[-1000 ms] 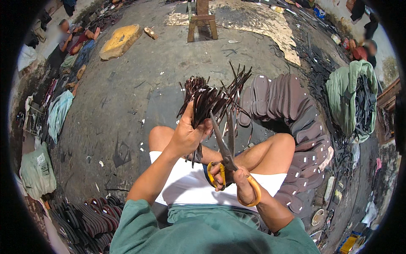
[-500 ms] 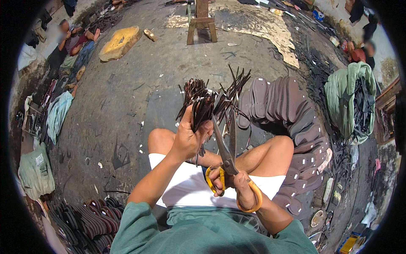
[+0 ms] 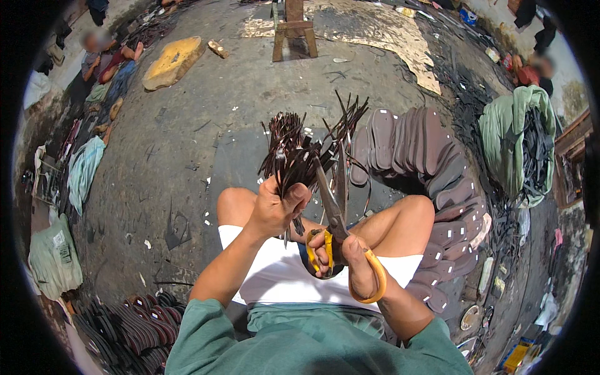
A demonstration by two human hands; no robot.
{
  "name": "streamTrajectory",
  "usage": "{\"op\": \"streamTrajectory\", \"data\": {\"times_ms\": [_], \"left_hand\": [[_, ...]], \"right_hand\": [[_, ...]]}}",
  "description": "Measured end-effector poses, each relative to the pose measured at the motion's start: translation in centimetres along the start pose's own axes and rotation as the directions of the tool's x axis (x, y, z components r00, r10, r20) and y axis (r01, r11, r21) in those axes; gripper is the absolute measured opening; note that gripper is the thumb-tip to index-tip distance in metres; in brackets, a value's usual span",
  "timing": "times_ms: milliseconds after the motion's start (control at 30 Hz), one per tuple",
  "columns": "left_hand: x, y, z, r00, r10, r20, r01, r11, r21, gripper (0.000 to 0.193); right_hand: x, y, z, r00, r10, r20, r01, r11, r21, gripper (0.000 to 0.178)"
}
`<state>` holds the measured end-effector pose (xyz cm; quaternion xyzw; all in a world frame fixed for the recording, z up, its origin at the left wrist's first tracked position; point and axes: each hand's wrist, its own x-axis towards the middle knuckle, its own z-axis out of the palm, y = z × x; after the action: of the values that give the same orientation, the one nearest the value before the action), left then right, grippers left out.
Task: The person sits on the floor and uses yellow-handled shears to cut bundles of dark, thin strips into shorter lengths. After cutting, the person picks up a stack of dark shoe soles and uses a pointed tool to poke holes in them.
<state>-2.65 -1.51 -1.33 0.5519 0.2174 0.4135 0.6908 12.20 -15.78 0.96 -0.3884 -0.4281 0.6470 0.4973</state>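
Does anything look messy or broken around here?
A bit, yes. The pale sheet on the floor near the wooden stand looks damaged: its edge is ragged and it has dark patches. Small white scraps litter the floor, and the dark strips in the left hand splay untidily.

Strip bundle (image 3: 296,170) left of scissors (image 3: 336,222) — row of soles (image 3: 431,144) farther right, sack (image 3: 501,144) beyond — stool (image 3: 295,26) well ahead.

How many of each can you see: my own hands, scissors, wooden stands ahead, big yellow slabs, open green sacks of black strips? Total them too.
Your hands: 2 (left hand, right hand)
Yellow-handled scissors: 1
Wooden stand: 1
Big yellow slab: 1
Open green sack of black strips: 1
Total: 6
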Motion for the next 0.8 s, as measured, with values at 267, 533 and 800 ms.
{"op": "streamTrajectory", "data": {"times_ms": [267,533,800], "left_hand": [[-0.2,0.3,-0.5,0.999,-0.003,0.037,0.002,1.0,0.013,0.055],[-0.1,1.1,-0.8,0.995,0.085,0.053,-0.094,0.971,0.22,0.068],[-0.1,1.4,0.3,0.991,0.129,-0.024,-0.124,0.983,0.133,0.069]], "right_hand": [[0.1,-1.4,0.2,1.0,0.026,0.007,-0.025,0.997,-0.07,0.065],[-0.9,-2.7,-0.4,0.997,0.045,0.065,-0.037,0.991,-0.127,0.062],[-1.3,-1.5,-0.2,0.999,0.046,-0.012,-0.046,0.999,-0.011,0.064]]}}
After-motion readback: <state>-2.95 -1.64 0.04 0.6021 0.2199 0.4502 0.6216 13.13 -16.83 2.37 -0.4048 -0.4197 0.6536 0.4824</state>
